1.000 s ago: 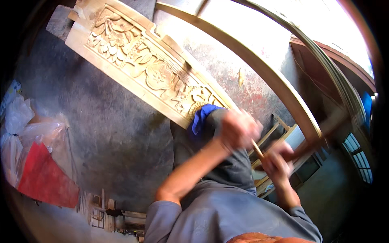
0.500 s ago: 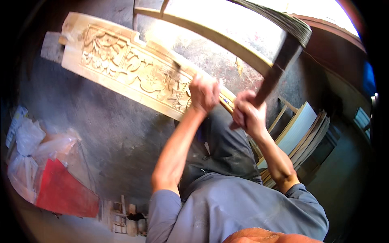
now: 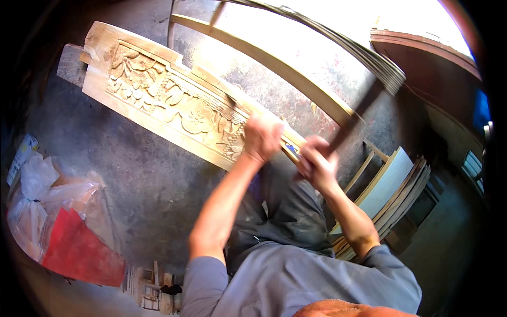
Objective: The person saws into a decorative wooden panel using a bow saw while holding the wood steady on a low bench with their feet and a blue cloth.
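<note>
A long carved wooden panel (image 3: pixel 182 68) with flowers and leaves in relief slants across the upper left, its near right end by my hands. My left hand (image 3: pixel 262 138) is closed over that end, fingers bent against the wood. In my right hand (image 3: pixel 318 164), just to the right, is the lower end of a dark upright belonging to a wooden frame saw (image 3: pixel 274 66). The saw's pale crossbar and twisted cord stretch away to the upper left. Its blade is hard to make out. The dark upright is blurred by motion.
Flat boards (image 3: pixel 388 185) lean in a stack at the right. On the left lie clear plastic bags (image 3: pixel 39 185) and a red sheet (image 3: pixel 82 253). A wooden block (image 3: pixel 71 63) is under the panel's far end. Small wooden pieces (image 3: pixel 153 288) are at lower left.
My right hand and the saw have shifted slightly nearer and to the left. My left hand stays on the panel. The whole view has shifted a little.
</note>
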A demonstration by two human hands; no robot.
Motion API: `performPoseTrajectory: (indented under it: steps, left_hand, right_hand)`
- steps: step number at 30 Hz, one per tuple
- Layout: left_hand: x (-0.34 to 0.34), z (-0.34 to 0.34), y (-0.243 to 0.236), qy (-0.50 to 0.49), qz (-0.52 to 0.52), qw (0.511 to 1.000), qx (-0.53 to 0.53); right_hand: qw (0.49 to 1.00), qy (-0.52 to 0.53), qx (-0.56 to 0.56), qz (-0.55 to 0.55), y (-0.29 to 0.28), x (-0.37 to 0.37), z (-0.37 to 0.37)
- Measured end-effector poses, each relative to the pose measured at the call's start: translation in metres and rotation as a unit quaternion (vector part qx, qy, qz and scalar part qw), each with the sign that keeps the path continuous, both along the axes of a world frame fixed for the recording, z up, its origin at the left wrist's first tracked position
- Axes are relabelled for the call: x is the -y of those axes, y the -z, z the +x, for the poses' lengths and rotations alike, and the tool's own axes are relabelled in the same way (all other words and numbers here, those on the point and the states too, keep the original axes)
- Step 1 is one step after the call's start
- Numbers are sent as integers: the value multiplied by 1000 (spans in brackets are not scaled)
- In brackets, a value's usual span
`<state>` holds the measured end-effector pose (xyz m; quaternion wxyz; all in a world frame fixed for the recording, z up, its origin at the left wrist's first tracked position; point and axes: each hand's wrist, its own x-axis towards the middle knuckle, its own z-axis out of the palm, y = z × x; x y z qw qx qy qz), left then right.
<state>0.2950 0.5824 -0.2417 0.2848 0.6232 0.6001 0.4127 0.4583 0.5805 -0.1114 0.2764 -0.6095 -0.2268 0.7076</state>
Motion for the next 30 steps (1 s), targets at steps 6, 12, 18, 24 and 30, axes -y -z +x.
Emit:
performPoseTrajectory:
  steps: [6,12,18,24,30]
  left_hand:
    - [39,51,-97,2,9,996,89]
    - [66,109,-189,-2,-4,987,158]
    - [5,4,-3,-22,-22,999,11]
    - [41,57,-93,-12,24,997,76]
    - [78,128,-182,-35,29,987,155]
  right_hand:
    - [995,-34,68,-59,-131,20,36]
    - [993,-70,83,36,-247,45,93]
    - [999,21,25,8,-19,-7,-11]
    - [999,-19,34,-7,-112,32,48]
    - [987,-124,26,95,-233,61,118]
